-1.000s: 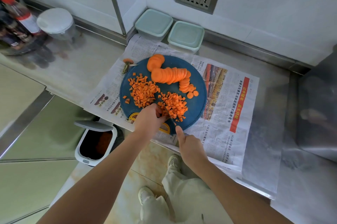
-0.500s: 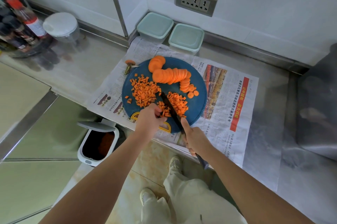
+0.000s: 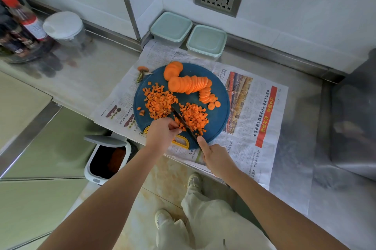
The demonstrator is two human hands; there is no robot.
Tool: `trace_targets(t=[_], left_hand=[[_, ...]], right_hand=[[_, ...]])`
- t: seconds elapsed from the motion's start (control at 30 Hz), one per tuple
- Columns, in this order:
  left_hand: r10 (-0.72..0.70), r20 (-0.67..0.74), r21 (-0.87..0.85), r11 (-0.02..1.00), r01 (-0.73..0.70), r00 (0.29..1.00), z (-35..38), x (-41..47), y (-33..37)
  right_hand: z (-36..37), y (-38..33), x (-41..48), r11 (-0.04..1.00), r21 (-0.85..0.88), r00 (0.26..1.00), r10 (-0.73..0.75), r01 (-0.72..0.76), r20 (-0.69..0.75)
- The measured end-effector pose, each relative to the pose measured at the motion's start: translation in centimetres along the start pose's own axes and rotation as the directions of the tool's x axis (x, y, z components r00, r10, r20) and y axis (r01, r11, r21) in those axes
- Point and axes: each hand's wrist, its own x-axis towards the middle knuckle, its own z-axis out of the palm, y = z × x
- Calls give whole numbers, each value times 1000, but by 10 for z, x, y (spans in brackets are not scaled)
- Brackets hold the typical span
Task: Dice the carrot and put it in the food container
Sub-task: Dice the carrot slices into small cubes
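Because the left hand (image 3: 162, 132) sits right beside the knife (image 3: 183, 121), a cut finger is the big worry: if the blade slips sideways on a hard bit, it could hit the knuckles. The small bits (image 3: 194, 116) could also jump off the blue board (image 3: 220, 115) onto the newspaper (image 3: 244, 127) or the floor if the chop is too hard. Both food boxes (image 3: 171, 27) at the back of the desk (image 3: 81, 78) have their lids on, so none of the carrot can go in yet.

The left fingers are curled in tight, pinching a few small bits down on the board, touching the blade's side. The right hand (image 3: 213, 156) is wrapped round the knife handle, with one finger straight along the top. The knife tip points away, between two piles of small bits. Many round slices (image 3: 189, 84) wait at the far side of the board, not diced yet.
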Motion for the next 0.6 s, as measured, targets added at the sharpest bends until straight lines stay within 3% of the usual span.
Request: trace_targets(t=[0.2, 0.33, 0.43, 0.5, 0.6], left_hand=[[-12, 10, -13, 1000, 12, 1000, 1, 3, -4], [-12, 23, -10, 1000, 12, 1000, 0, 3, -3], [-3, 44, 17, 1000, 2, 999, -1, 5, -2], [-2, 52, 25, 1000, 1, 999, -1, 5, -1], [-21, -5, 64, 998, 22, 1000, 0, 3, -1]], right_hand=[[2, 1, -7, 999, -32, 1000, 21, -21, 1], [10, -14, -5, 974, -108, 980, 197, -197, -18], [12, -18, 5, 973, -202, 993, 113, -109, 11], [5, -22, 9, 975, -183, 991, 131, -124, 25], [3, -12, 14, 983, 5, 983, 185, -185, 10]])
